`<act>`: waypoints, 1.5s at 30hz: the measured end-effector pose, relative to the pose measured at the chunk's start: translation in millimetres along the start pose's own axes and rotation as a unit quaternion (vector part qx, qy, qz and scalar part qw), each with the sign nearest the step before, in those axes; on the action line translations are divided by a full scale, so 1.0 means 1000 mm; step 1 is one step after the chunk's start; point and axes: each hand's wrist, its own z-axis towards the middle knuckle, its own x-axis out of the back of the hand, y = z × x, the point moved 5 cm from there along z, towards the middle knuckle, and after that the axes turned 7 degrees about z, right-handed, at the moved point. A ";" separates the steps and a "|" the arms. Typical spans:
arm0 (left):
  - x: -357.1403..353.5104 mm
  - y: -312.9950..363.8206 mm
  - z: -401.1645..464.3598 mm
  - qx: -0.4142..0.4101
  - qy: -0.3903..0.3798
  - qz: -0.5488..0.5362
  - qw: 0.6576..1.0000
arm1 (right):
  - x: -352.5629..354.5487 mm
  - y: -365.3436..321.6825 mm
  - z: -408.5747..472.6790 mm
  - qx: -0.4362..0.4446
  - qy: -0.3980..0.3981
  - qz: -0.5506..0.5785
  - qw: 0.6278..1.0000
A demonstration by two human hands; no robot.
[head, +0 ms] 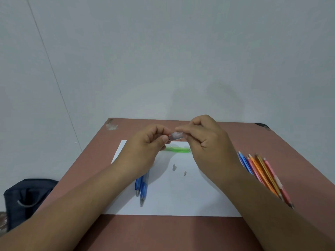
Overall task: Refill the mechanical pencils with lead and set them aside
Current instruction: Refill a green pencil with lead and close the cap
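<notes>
Centre of frame, above the far edge of the white paper sheet [172, 196]: small clear lead case [176, 135] with a dark red end, held between both hands. Left hand [145, 151] pinching the red end between thumb and forefinger, other fingers curled in. Right hand [208, 142] pinching the clear end with fingertips pressed together; whether opening the cap or drawing out a lead, cannot tell, view blurred there.

Just below the hands, lying across the sheet: green mechanical pencil [176, 149], apparently opened. Two small grey parts [174, 167], [185, 173] loose on the paper nearer the camera, probably its cap and eraser. Lower left of the sheet: two blue mechanical pencils [141, 189] side by side, tips toward the camera, partly hidden under the left forearm. Right of frame, on the brown table [163, 232]: fanned bundle of pencils [262, 174] in blue, pink and orange, partly hidden by the right forearm.

Handling estimate: case very light, rigid, smooth plastic, likely slippery; best gripped on the flat sides, close to the cap. Leads thin and brittle, easily snapped by side load; better tipped out than pulled. Green pencil barrel light and prone to rolling; hold mid-barrel, open end up, for loading. Loose grey parts easily lost.
</notes>
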 end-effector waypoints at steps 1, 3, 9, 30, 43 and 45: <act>-0.001 0.000 -0.001 0.002 -0.002 -0.007 1.000 | -0.001 0.001 0.000 -0.003 0.000 0.007 1.000; -0.001 0.000 -0.001 0.005 -0.002 -0.015 1.000 | -0.002 0.002 0.000 -0.024 -0.001 0.028 0.999; 0.001 0.005 -0.004 -0.001 -0.018 -0.025 1.000 | 0.002 0.011 0.002 -0.143 0.001 0.129 0.981; 0.006 0.004 -0.003 -0.034 0.026 0.017 0.999 | 0.004 0.010 -0.001 -0.247 0.004 0.216 0.945; 0.014 0.011 -0.008 -0.016 0.058 0.018 0.998 | 0.008 0.015 -0.003 -0.301 0.005 0.246 0.921; 0.014 0.010 -0.008 -0.016 0.060 0.024 0.998 | 0.007 0.017 -0.004 -0.309 0.000 0.250 0.918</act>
